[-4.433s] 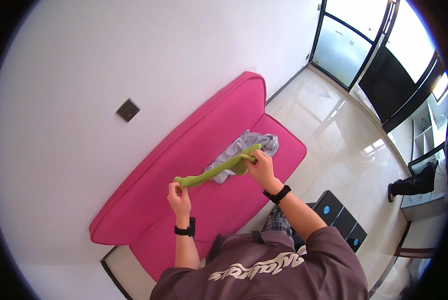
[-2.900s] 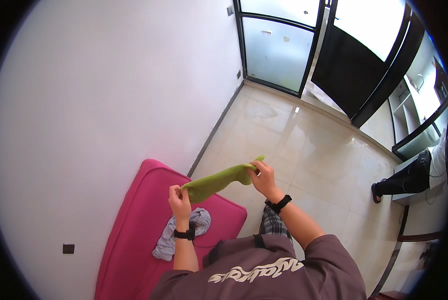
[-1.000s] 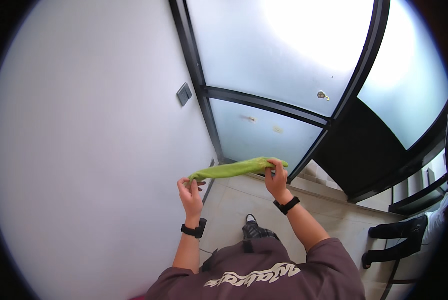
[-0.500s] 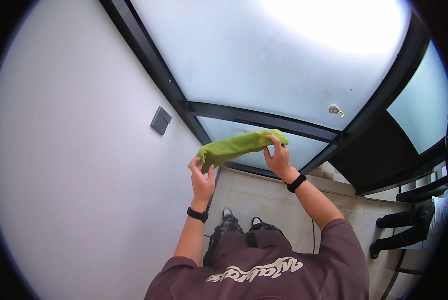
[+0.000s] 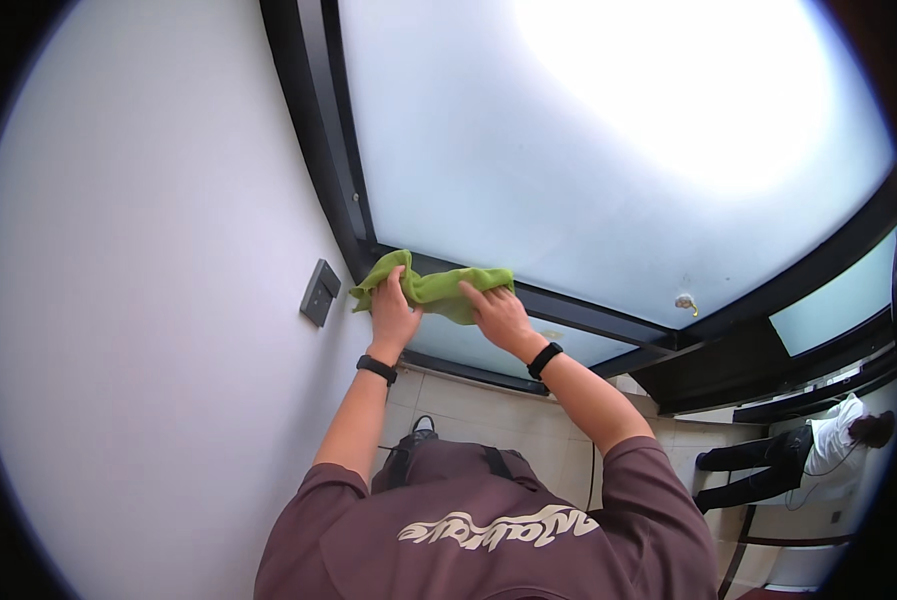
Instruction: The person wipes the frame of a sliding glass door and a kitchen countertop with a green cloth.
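Sleeves (image 5: 488, 520): maroon, nearest the camera; both forearms rise from them toward the door, each wrist carrying a dark band.
Left hand (image 5: 392, 318): closed over the left end of the cloth, fingers curled on top, thumb side toward the wall; the palm looks pressed forward.
Right hand (image 5: 498, 315): laid fairly flat on the right end of the cloth, fingers spread along its upper edge, holding it down rather than pinching it.
Cloth (image 5: 431, 288): green, bunched into a short roll between the two hands; it lies against the dark crossbar where the bar meets the upright post, just below the large frosted pane.
Crossbar (image 5: 608, 325): black, running right and downward in the view; its top ledge is the surface under the cloth.
Pane (image 5: 568, 150): frosted glass, brightly backlit; whether the cloth's upper edge touches it cannot be told.
Switch plate (image 5: 319, 292): grey, on the white wall just left of the left hand, apart from the cloth.
Technique: judged from this pose, the cloth works best spread flatter so more of it meets the ledge, with even pressure from both palms and strokes kept along the bar, away from the switch plate.
Background: a person in white stands at lower right, well apart.
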Motion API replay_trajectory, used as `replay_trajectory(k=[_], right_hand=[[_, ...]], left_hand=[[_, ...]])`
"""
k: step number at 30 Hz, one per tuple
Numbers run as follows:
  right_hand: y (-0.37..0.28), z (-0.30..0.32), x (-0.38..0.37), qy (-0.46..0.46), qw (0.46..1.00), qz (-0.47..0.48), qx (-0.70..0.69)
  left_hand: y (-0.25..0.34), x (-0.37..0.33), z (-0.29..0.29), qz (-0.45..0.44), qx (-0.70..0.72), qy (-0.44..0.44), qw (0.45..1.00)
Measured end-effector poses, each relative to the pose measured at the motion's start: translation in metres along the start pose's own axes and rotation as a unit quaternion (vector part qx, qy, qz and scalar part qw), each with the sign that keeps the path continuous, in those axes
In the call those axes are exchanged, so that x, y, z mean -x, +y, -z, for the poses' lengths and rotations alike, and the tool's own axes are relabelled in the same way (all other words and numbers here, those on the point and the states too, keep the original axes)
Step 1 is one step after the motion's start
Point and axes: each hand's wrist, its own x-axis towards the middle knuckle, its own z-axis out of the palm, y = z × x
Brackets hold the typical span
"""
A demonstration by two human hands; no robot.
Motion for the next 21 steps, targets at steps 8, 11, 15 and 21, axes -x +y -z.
replay_trajectory(k=[8,11,15,21], right_hand=[[-0.04,-0.044,-0.065,0.039,0.999,0.017,0.002],[-0.047,-0.047,-0.072,0.056,0.998,0.005,0.017],[-0.049,-0.049,-0.074,0.077,0.997,-0.009,0.01],[-0.052,-0.04,-0.072,0.077,0.997,-0.022,-0.013]], left_hand=[[-0.023,-0.025,0.016,-0.052,-0.014,0.017,0.998],[-0.02,-0.027,0.012,-0.032,-0.015,0.039,0.999],[-0.018,-0.026,0.012,-0.013,-0.019,0.048,0.999],[-0.013,-0.025,0.012,-0.004,-0.004,0.047,0.999]])
